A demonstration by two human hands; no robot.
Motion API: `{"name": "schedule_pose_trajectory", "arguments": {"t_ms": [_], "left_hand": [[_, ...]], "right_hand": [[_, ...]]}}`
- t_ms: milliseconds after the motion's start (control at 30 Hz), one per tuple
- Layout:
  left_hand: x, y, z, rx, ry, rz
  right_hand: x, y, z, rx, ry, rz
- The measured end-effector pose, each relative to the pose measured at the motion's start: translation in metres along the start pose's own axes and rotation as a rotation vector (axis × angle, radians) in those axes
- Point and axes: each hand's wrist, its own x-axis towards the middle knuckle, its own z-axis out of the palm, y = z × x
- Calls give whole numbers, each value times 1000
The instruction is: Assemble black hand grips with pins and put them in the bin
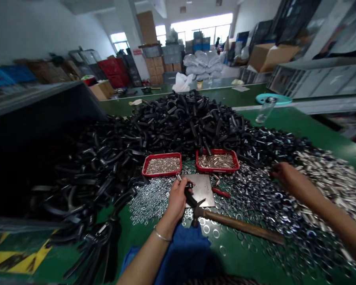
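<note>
My left hand (pixel 178 196) is closed around a black curved handle (pixel 190 194) with a shiny metal piece at its upper end, over the left edge of a flat metal plate (pixel 204 190). Out to the right, my right hand (pixel 281 174) has its fingers pinched together at the edge of the small dark and shiny metal parts (pixel 268 148); what they hold is hidden. A claw hammer (pixel 237 222) lies in front of the plate, its wooden handle pointing right. Beside the plate rests a red-handled tool (pixel 221 192).
Two red trays (pixel 161 173) (pixel 218 170) of small metal pins stand behind the plate. A large heap of black handles (pixel 178 122) fills the back and left. Washers (pixel 151 198), rings (pixel 273 202) and pale cylinders (pixel 335 178) spread around. A clear bottle (pixel 266 111) stands back right.
</note>
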Motion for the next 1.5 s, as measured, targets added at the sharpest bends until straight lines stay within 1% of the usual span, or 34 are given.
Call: {"name": "schedule_pose_trajectory", "arguments": {"t_ms": [33,67,100,133,167,233,267,300,333,400,467,533,633,700,767,800,833,933,967,1000,1067,1100,1133,1200,1233,1267,1300,1333,1400,1433,1467,1500], "left_hand": [[0,1,2,-45,-4,-13],[0,2,6,-81,-12,-26],[0,2,11,-106,-21,-38],[-1,3,16,-123,-28,-47],[-3,4,21,-136,-33,-53],[-7,6,29,-162,-43,-52],[-9,7,31,-177,-51,-44],[-10,8,31,-193,-58,-33],[-11,9,30,-204,-63,-21],[-11,8,24,-205,-47,4],[-11,6,17,-167,-11,28],[-10,4,11,-109,2,38],[-11,5,8,-4,-42,11],[-13,8,8,87,-84,4],[-14,13,9,200,-102,48],[-14,15,9,256,-97,84],[-13,17,9,306,-88,120],[-8,20,8,429,-50,228],[-6,21,7,462,-41,266],[-4,21,5,492,-33,307],[-2,22,1,533,-30,387],[-2,23,-1,542,-46,414],[-2,24,-3,550,-78,433],[-1,26,-7,570,-169,451],[-1,26,-9,582,-208,452],[0,26,-11,593,-227,450],[1,26,-13,604,-226,444],[2,26,-14,613,-213,436],[2,24,-18,622,-176,428],[1,23,-19,626,-174,429],[0,22,-21,633,-186,434],[-2,22,-22,643,-207,441]], "right_hand": [[-3,-19,2,134,-14,5],[-8,-43,5,344,-49,8],[-16,-70,8,589,-131,-10],[-24,-100,13,781,-210,-20],[-32,-130,20,924,-252,-27],[-45,-183,35,1098,-257,-40],[-50,-202,43,1133,-256,-63],[-53,-215,51,1137,-251,-88],[-55,-223,58,1110,-241,-121],[-57,-227,68,965,-196,-216],[-57,-220,73,766,-146,-339],[-56,-211,73,617,-125,-460],[-54,-200,67,531,-131,-610],[-51,-197,62,490,-145,-698],[-47,-198,61,480,-182,-746],[-45,-201,61,506,-207,-724],[-43,-204,63,558,-238,-664],[-41,-216,69,763,-400,-374],[-41,-219,70,793,-434,-308],[-41,-222,71,797,-446,-276],[-42,-226,72,796,-458,-265],[-42,-226,73,833,-500,-243],[-43,-226,74,905,-609,-204],[-43,-225,76,1080,-950,-82],[-43,-223,78,1128,-1096,-27],[-43,-222,80,1130,-1166,4],[-43,-221,81,1091,-1145,1],[-43,-220,82,1030,-1040,-30],[-44,-220,83,917,-765,-121],[-46,-220,84,899,-710,-149],[-48,-220,84,912,-757,-156],[-50,-220,84,942,-898,-142]]}}
